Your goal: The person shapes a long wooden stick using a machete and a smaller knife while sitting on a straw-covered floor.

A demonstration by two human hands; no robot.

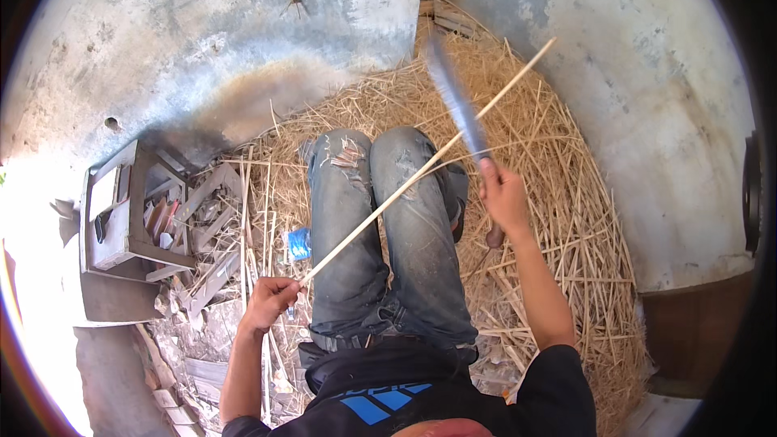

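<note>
My left hand point(271, 303) grips the lower end of a long thin pale strip point(376, 212), which looks like split bamboo or wood. The strip slants up to the right across my jeans-clad thighs. In my right hand point(505, 203) is the handle of a large knife point(458, 100) with a long broad blade, blurred by motion. Its blade points up and away and crosses the strip in view; whether they touch I cannot tell. A thin curled sliver runs from near the strip past the base of the blade. The knife's rounded handle end point(495, 237) shows below my right hand.
Heaped shavings and thin strips point(564, 212) lie around my legs and to the right. At the left stands a worn wooden cabinet or stool point(136, 212) holding small items, beside wood scraps point(212, 279). A blue object point(299, 244) lies by my leg. Stained walls point(340, 18) rise ahead and at right.
</note>
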